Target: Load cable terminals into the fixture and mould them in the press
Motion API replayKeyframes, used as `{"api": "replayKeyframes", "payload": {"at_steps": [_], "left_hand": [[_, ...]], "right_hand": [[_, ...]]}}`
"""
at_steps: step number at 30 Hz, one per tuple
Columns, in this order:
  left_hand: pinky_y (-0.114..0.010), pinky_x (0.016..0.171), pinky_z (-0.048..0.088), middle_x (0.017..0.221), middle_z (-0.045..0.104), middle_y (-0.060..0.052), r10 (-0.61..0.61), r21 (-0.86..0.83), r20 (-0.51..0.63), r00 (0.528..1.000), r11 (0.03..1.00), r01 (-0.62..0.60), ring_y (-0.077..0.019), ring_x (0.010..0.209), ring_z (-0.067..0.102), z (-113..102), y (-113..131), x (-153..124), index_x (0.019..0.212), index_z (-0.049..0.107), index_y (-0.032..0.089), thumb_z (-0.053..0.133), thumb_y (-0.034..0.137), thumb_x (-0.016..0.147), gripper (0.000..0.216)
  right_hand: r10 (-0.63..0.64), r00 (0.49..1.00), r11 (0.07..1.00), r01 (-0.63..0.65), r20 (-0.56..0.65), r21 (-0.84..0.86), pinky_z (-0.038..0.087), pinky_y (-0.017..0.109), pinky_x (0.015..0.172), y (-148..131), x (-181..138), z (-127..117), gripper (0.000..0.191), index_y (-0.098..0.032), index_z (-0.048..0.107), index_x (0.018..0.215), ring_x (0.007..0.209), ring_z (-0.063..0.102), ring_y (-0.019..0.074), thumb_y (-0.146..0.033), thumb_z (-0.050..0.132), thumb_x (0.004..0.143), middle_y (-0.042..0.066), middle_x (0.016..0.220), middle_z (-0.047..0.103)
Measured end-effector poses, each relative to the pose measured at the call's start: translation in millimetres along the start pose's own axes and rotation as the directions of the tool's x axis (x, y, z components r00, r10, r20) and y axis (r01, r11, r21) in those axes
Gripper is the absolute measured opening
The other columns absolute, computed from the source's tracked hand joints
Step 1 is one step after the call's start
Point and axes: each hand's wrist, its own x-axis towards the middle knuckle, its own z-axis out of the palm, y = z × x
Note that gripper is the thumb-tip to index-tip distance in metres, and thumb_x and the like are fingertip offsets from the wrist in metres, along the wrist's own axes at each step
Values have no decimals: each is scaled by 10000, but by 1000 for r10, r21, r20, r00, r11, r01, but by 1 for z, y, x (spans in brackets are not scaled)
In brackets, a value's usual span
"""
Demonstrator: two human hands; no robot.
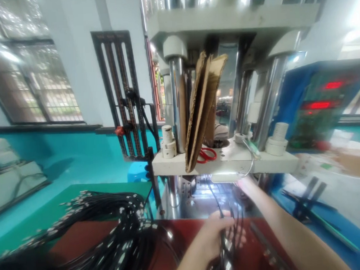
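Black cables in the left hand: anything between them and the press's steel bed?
Nothing visible: from the left hand, the black cables run up over the steel bed. The right hand is to their right, blurred.

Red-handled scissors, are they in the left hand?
No, the left hand holds black cables, while the red-handled scissors rest on the press's white plate.

A smooth red-brown bench (186, 229) carries a thick, spreading bundle of thin black cables (128, 237) with small white tips along its left side. The bundle reaches past the far left corner onto a flat green tabletop (34, 219). A narrow dark bar (268, 246), blurred, lies near the bench's right edge.
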Motion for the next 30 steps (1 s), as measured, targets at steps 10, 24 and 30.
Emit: {"api": "replayKeyframes", "payload": {"at_steps": [10, 24, 30], "left_hand": [[-360, 683, 411, 875, 634, -165, -147, -169, 472, 869, 953, 253, -245, 717, 605, 57, -11, 4, 1048, 543, 96, 463, 447, 755, 464], [-197, 369, 127, 464, 419, 21, -381, 399, 418, 825, 892, 210, -39, 355, 287, 103, -71, -57, 788, 645, 81, 558, 211, 689, 186], [-180, 348, 181, 479, 462, 7, -374, 538, 353, 857, 831, 141, -46, 363, 352, 106, -76, -71, 837, 659, 72, 549, 246, 683, 258]], "right_hand": [[31, 997, 987, -20, -69, 158, 317, 191, 313, -28, -109, -48, 195, -167, 580, 765, 384, 499, 123, -347, 624, 703, -6, 510, 575], [-23, 900, 975, 117, -434, 190, 407, 217, 368, -52, -200, -160, 283, -176, 561, 721, 399, 516, 125, -398, 656, 574, -13, 508, 594], [-15, 864, 993, 72, -504, 94, 419, 222, 369, -49, -242, -197, 315, -167, 594, 717, 390, 518, 130, -412, 680, 537, -13, 485, 587]]}}
